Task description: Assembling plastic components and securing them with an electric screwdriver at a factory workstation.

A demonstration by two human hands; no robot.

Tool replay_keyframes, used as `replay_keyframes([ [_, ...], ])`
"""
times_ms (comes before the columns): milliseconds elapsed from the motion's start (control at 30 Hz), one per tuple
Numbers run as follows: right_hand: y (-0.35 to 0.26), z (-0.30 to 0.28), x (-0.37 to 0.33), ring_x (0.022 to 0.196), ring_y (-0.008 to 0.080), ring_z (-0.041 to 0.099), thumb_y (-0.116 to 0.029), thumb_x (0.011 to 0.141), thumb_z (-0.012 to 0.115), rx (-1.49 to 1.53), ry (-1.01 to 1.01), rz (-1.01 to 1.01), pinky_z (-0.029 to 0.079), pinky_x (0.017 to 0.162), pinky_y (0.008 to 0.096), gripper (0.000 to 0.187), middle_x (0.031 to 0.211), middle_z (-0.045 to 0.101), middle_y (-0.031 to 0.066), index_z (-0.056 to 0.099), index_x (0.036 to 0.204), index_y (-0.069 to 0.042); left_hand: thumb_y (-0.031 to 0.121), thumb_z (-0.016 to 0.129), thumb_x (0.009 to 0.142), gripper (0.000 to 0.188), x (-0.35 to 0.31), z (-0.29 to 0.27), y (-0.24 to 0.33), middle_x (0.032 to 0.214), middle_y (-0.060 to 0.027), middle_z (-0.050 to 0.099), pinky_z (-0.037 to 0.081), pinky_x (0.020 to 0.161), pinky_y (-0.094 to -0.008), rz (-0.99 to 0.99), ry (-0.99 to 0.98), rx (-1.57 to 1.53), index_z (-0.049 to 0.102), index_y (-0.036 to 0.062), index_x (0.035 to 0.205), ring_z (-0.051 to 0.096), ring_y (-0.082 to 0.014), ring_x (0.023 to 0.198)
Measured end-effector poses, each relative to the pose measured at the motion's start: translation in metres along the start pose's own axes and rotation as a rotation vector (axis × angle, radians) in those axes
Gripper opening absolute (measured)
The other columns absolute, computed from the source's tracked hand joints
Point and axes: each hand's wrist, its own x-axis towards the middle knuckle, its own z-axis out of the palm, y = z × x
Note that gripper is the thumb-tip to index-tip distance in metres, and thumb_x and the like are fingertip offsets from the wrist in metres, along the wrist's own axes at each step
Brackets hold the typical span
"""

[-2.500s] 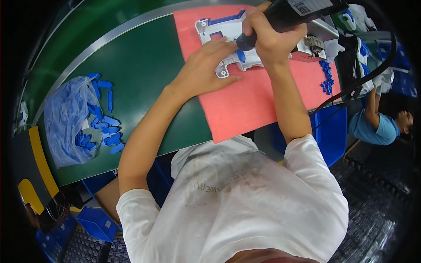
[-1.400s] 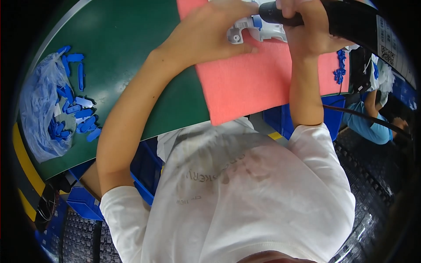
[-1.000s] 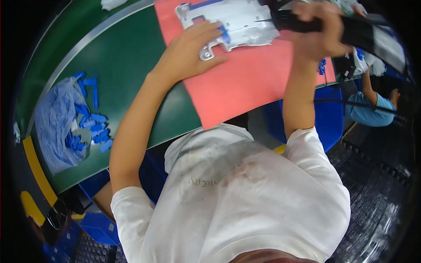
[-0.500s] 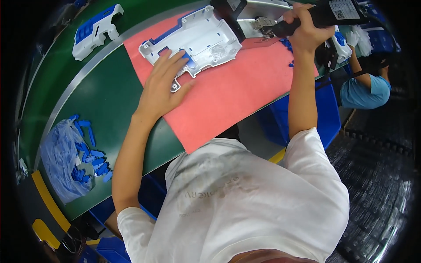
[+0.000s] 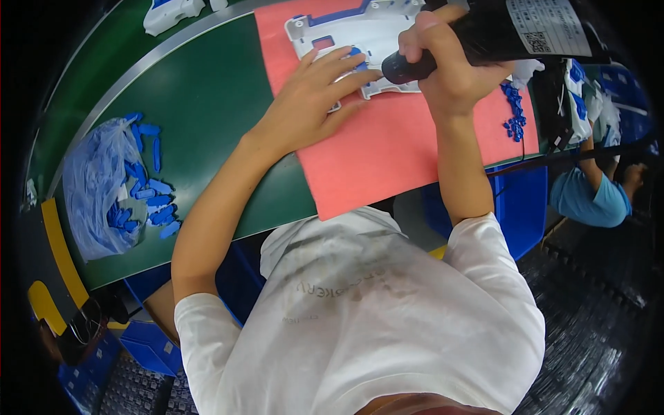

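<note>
A white plastic housing half [image 5: 394, 31] with a blue edge lies on a pink mat [image 5: 387, 152]. My left hand [image 5: 297, 104] rests over its near left part, fingers stretched and apart, beside a small blue insert [image 5: 357, 55] in the housing. My right hand [image 5: 449, 72] is wrapped round a black electric screwdriver [image 5: 484, 34] with a label on its body. The screwdriver's dark nose points down-left over the housing, close to my left fingertips. Its bit and the spot under it are hidden.
Small blue pieces [image 5: 513, 114] lie at the mat's right. On the green table at left, a translucent bag [image 5: 90, 187] spills blue plastic parts [image 5: 160, 200]. Another white housing [image 5: 173, 14] stands far left. A co-worker's blue sleeve [image 5: 591, 197] shows at right, beyond a blue bin [image 5: 522, 200].
My right hand has brought the screwdriver left and nearer, from the metal device at the back to over the housing. My left hand stays on the housing; the whole view has shifted.
</note>
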Motion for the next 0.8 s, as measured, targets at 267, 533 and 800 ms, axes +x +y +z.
replay_keyframes([
  [267,0.014,-0.008,-0.001,0.047,0.0189,0.056,0.015,0.078,0.061,0.076,-0.118,-0.064,0.05,0.049,0.0339,0.014,0.065,0.059,0.0101,0.063,0.09,0.006,0.023,0.065,0.089,0.036,-0.002,0.001,-0.001,0.136,-0.0125,0.055,0.033,0.109,-0.0534,0.002,-0.005,-0.01,0.062,0.0147,0.124,0.044,-0.0318,0.133],
  [533,0.034,-0.022,-0.002,0.049,0.0194,0.058,0.017,0.077,0.059,0.002,-0.197,-0.109,0.05,0.049,0.0327,0.01,0.066,0.06,0.0098,0.057,0.079,0.008,0.023,0.066,0.088,0.035,-0.001,0.002,-0.003,0.136,-0.0127,0.056,0.034,0.108,-0.0494,0.014,0.004,-0.009,0.064,0.0118,0.121,0.044,-0.0313,0.133],
  [800,0.019,-0.024,0.004,0.048,0.0222,0.056,0.014,0.079,0.058,0.033,-0.12,-0.164,0.05,0.049,0.0352,0.012,0.066,0.059,0.0107,0.059,0.088,0.006,0.024,0.068,0.087,0.04,0.002,0.002,-0.002,0.134,-0.0132,0.057,0.033,0.109,-0.0507,-0.009,0.001,-0.041,0.061,0.0075,0.123,0.044,-0.0319,0.133],
])
